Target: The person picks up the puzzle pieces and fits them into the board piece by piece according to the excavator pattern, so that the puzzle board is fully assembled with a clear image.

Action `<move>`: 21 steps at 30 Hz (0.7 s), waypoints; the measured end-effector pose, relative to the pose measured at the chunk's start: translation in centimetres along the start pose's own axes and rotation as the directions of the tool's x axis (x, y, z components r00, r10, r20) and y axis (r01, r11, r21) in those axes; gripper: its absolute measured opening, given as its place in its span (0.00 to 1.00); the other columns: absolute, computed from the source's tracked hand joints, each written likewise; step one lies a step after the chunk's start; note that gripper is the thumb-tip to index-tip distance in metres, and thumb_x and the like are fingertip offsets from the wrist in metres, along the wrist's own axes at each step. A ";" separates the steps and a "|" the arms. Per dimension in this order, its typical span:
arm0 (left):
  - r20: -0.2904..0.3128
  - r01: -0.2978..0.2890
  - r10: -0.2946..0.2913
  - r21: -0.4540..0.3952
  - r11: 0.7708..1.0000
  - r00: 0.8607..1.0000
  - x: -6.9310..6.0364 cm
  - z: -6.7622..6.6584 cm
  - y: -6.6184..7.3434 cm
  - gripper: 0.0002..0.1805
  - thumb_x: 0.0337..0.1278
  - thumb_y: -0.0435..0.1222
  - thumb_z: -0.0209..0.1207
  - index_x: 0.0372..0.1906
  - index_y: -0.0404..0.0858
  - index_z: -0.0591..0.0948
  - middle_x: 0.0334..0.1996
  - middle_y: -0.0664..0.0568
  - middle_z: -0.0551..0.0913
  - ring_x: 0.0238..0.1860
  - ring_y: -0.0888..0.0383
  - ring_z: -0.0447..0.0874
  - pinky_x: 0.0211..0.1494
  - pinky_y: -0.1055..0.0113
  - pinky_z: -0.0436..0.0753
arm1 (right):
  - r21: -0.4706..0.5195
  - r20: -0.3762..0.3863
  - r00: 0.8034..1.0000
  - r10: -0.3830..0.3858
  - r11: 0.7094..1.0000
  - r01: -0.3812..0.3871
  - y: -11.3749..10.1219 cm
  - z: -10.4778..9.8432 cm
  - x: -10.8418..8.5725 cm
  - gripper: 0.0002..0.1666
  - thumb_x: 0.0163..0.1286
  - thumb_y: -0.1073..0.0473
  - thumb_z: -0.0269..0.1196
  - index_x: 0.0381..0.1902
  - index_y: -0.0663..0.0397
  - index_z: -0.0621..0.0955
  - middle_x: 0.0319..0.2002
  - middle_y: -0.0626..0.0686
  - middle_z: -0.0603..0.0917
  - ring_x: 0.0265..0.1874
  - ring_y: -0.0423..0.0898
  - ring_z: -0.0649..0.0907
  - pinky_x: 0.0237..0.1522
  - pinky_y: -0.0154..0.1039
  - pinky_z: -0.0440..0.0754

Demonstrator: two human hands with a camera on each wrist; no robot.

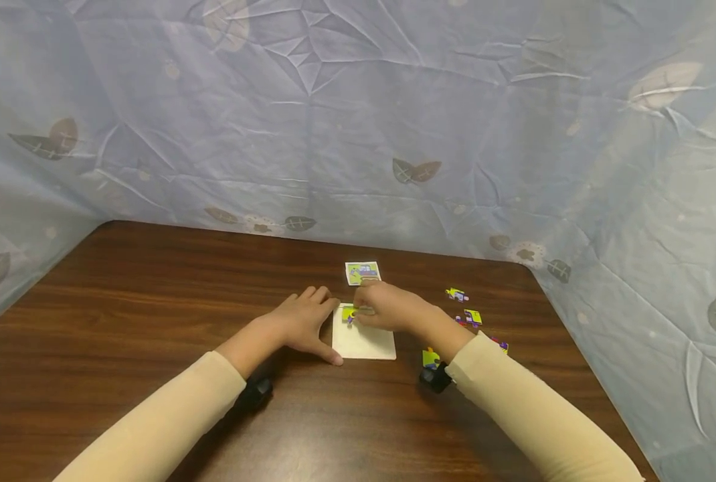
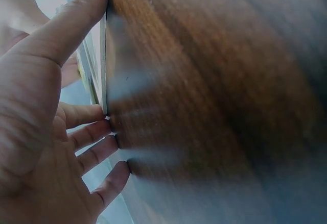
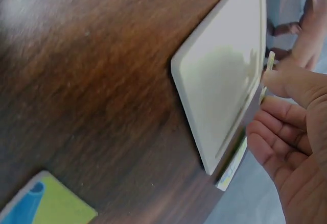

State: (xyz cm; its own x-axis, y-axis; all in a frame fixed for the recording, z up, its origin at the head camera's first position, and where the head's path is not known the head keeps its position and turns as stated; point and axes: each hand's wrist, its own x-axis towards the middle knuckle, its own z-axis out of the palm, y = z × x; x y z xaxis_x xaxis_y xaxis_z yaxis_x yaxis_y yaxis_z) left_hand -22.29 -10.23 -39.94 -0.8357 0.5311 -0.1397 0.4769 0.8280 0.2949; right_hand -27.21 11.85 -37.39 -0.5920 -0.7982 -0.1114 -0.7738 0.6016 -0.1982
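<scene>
A puzzle piece (image 1: pixel 348 314), yellow-green with a bit of purple, is pinched between thumb and forefinger of my right hand (image 1: pixel 388 306). That hand holds it over the upper left part of a pale square puzzle board (image 1: pixel 364 343). In the right wrist view the piece (image 3: pixel 271 60) is seen edge-on above the board (image 3: pixel 219 81), which has a raised rim. My left hand (image 1: pixel 302 321) rests along the board's left edge with fingers spread, the thumb at the near corner and the forefinger at the far one.
A small picture card (image 1: pixel 363 268) lies just beyond the board. Several loose puzzle pieces (image 1: pixel 473 317) are scattered on the wooden table (image 1: pixel 153 321) to the right, one green piece (image 1: pixel 430 359) beside my right wrist. Patterned fabric (image 1: pixel 358 120) hangs behind and at both sides.
</scene>
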 end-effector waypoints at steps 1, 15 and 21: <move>-0.002 -0.002 0.002 0.000 1.000 1.000 0.0 0.0 0.0 0.65 0.40 0.71 0.73 0.78 0.35 0.67 0.69 0.43 0.71 0.69 0.44 0.68 0.71 0.35 0.72 | -0.007 0.001 1.000 -0.001 1.000 0.001 -0.1 0.1 0.1 0.14 0.74 0.60 0.66 0.50 0.64 0.86 0.49 0.58 0.87 0.52 0.51 0.84 0.57 0.45 0.86; 0.030 0.013 -0.014 0.010 1.000 0.999 -0.2 -0.2 0.2 0.64 0.42 0.72 0.72 0.79 0.36 0.66 0.70 0.44 0.69 0.69 0.45 0.67 0.72 0.36 0.72 | -0.092 -0.022 1.000 0.005 0.996 -0.007 -0.9 1.5 0.8 0.07 0.74 0.58 0.67 0.41 0.57 0.86 0.40 0.52 0.83 0.36 0.42 0.80 0.41 0.37 0.84; 0.022 0.005 -0.005 -0.001 1.000 1.000 -0.2 -0.2 0.2 0.64 0.43 0.71 0.72 0.79 0.37 0.66 0.70 0.44 0.69 0.69 0.44 0.68 0.71 0.37 0.73 | -0.098 -0.042 0.999 0.030 0.995 -0.034 -1.1 1.4 1.0 0.05 0.73 0.60 0.67 0.39 0.55 0.87 0.39 0.50 0.84 0.35 0.41 0.80 0.38 0.33 0.82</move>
State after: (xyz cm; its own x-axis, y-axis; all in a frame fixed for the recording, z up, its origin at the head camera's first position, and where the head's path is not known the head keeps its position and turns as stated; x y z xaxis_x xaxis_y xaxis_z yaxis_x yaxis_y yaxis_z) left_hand -22.04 -10.24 -39.69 -0.8319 0.5307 -0.1622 0.4724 0.8306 0.2948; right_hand -26.60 10.38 -38.60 -0.6239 -0.7777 -0.0764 -0.7716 0.6286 -0.0977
